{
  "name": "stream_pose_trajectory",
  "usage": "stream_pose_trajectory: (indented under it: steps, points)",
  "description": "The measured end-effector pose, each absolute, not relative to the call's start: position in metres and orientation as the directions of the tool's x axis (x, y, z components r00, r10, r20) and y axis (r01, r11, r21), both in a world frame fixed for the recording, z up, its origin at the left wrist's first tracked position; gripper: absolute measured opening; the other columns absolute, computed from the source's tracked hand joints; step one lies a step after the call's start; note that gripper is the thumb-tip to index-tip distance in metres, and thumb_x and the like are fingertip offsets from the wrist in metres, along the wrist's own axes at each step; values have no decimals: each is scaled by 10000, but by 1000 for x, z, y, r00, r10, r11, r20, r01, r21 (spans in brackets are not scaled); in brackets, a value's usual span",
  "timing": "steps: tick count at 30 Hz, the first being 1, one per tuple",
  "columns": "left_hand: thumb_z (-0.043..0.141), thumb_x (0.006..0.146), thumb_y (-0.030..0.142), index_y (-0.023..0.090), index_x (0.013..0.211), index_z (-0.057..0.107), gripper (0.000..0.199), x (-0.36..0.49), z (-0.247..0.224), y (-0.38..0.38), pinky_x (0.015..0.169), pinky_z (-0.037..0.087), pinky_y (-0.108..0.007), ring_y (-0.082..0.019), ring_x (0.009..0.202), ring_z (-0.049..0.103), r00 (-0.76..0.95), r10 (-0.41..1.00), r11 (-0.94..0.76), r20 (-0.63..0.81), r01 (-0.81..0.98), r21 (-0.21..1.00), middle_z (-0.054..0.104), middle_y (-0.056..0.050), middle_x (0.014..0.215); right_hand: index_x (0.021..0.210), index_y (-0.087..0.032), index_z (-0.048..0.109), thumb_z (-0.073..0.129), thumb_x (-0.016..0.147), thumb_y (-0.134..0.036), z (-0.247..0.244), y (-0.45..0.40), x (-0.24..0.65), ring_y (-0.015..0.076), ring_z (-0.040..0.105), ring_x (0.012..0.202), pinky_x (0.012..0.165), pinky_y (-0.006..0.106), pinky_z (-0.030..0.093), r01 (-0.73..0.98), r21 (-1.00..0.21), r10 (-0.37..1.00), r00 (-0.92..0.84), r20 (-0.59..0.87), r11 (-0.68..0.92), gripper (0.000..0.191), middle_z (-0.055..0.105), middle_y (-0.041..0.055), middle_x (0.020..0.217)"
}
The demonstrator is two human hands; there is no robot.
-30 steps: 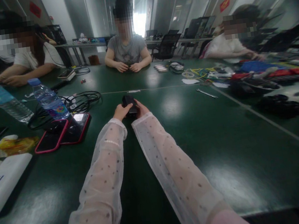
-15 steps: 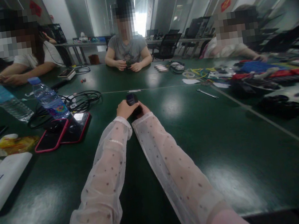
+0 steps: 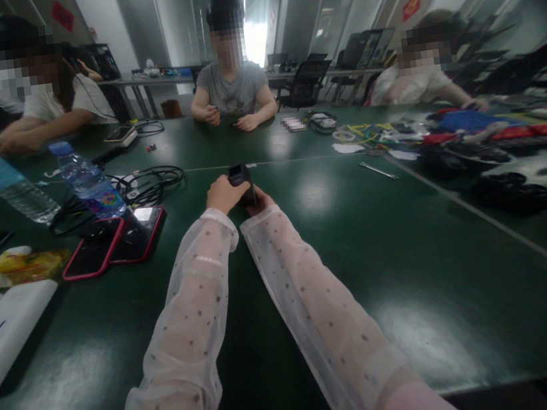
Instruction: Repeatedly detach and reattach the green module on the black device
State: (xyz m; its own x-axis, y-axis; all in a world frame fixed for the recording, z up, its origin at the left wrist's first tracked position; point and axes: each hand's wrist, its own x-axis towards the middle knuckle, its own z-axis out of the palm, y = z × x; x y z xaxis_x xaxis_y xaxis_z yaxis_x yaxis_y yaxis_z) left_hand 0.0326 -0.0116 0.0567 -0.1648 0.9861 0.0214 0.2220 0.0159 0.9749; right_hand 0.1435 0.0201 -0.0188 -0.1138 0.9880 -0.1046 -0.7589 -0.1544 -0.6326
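Two bare hands in sheer, star-dotted sleeves reach forward over a dark green surface and hold one small black object between them, near the middle of the view. The left hand is wrapped around its left side, thumb laid across the near face. The right hand cups the right side from below; most of its fingers are hidden. Over the last second the object has turned from lying tilted in the grip to standing more upright, a dark recess or window showing at its top. It is being turned in the hands rather than set down; whether it touches the surface, I cannot tell.

Across the way, a co-worker in a grey shirt has drawn their hands apart.

To the left, a white block carries the clearest marking, two characters that look like "01" or, turned about, "10". The smaller water bottle wears a colourful label and the larger bottle a blue one, neither legible. A red wall sign bears yellow marks too blurred to read. No brand name can be made out.
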Motion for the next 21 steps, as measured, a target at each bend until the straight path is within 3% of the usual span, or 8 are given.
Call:
stream_pose_trajectory:
  steps: [3,7,9,11,14,21]
  points:
    - [776,637,275,169,793,604,255,23,66,-12,862,487,-341,-304,1120,576,-116,993,14,2,140,990,657,-103,948,1085,-191,628,324,960,-106,-23,26,145,93,682,687,684,206,572,-791,-593,986,-83,-144,-153,340,721,-34,748]
    - [684,728,287,168,850,617,184,10,69,-15,775,515,-334,-200,831,636,20,996,89,-87,-195,977,633,-42,792,1166,-203,591,360,973,-169,-20,28,147,110,674,637,640,229,578,-802,-562,963,-59,-265,-203,303,708,-35,714]
    - [641,793,410,173,889,620,256,6,60,-13,762,528,-332,-190,806,637,95,983,181,-156,-401,898,636,-48,783,1197,-197,569,365,981,-188,-17,26,148,120,676,631,632,243,581,-807,-543,948,-63,-313,-233,297,703,-25,701]
    - [554,823,612,183,973,622,460,5,45,-11,755,541,-342,-213,848,646,122,975,224,-187,-567,793,656,-76,820,1201,-190,562,371,985,-199,-15,23,150,126,683,640,622,246,583,-814,-531,949,-73,-307,-235,289,705,-11,706]
    - [362,790,807,192,1059,612,717,8,21,-8,748,551,-336,-217,869,647,109,968,236,-225,-702,672,663,-95,853,1171,-176,576,389,983,-219,-15,19,151,133,698,672,618,251,590,-818,-528,960,-100,-261,-229,269,714,9,748]
    - [248,815,806,206,945,615,715,5,1,-6,734,543,-305,-164,766,641,66,957,213,-282,-822,529,640,-46,766,1190,-165,571,388,989,-252,-18,20,153,136,715,728,639,243,592,-809,-531,959,-141,-244,-254,286,729,22,796]
